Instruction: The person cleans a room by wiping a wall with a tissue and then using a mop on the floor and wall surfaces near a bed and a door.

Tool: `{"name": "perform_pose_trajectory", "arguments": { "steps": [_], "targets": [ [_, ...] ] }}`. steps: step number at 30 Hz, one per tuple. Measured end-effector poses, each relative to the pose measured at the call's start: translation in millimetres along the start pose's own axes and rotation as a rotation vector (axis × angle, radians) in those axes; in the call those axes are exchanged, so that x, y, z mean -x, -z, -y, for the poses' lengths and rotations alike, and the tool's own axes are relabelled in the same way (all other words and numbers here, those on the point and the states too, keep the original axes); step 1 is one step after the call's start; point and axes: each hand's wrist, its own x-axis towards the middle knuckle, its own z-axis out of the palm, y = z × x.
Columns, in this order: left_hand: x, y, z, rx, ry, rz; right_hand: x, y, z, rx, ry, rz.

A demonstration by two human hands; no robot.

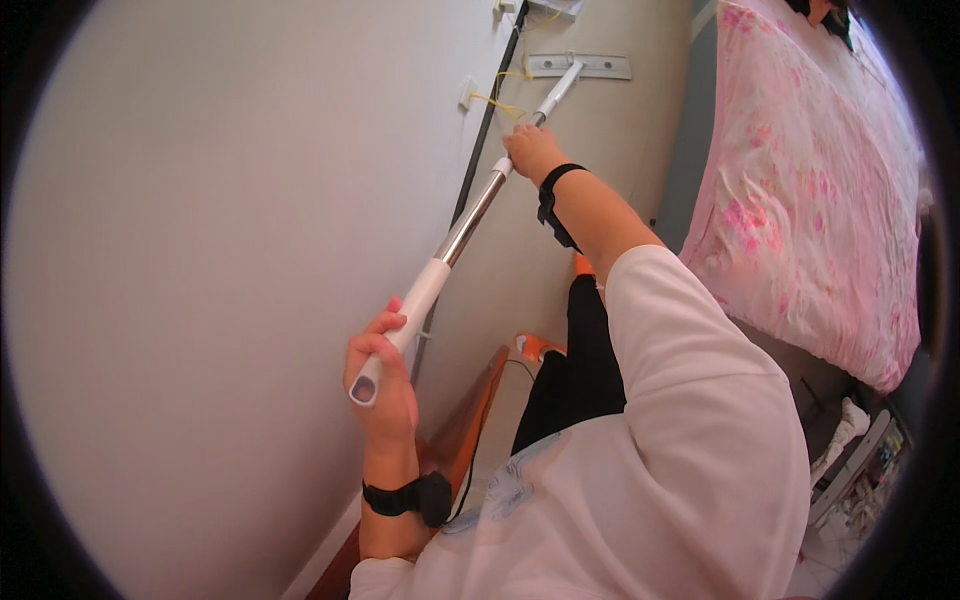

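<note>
A flat mop's white and metal pole (471, 219) runs diagonally from low on the left to the upper middle. Around the white grip near its top end, my left hand (381, 375) is closed, with the hanging hole showing beside the fingers. Further down the pole, my right hand (534, 152) is wrapped around it, just above the lower white section. The wide, flat mop head (616, 67) lies on the pale floor (637, 127) between the wall and the bed. Its underside is hidden. Each wrist wears a black strap with a device.
A white wall (225, 187) fills the left, with a dark strip (480, 142) along its foot. Yellow cords (499, 103) hang from a white wall fitting (466, 95). On the right stands a bed with a pink floral sheet (802, 195). A brown wooden board (480, 405) is near my feet.
</note>
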Motion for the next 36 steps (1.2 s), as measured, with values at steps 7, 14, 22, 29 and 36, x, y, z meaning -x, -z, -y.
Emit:
{"name": "perform_pose_trajectory", "arguments": {
  "steps": [7,14,22,29,36],
  "targets": [
    [68.2,53.2,-31.3,-0.092,-0.065,-0.086,64.6,-44.8,68.4,-0.089,0.161,0.025],
    [82.8,99.7,-109.7,0.073,-0.332,-0.289,147.2,-7.4,170.4,-0.227,0.291,0.106],
    [84.2,70.6,-98.1,0.022,-0.394,0.028,150.2,33.7,134.2,-0.162,0.220,0.167],
    [66.0,18.6,-37.0,-0.053,-0.294,0.000,85.7,13.2,55.2,-0.096,0.138,0.049],
    [27.1,23.8,-85.1,0.014,-0.295,0.035,103.8,18.6,63.2,-0.244,0.060,0.030]
  ]
}}
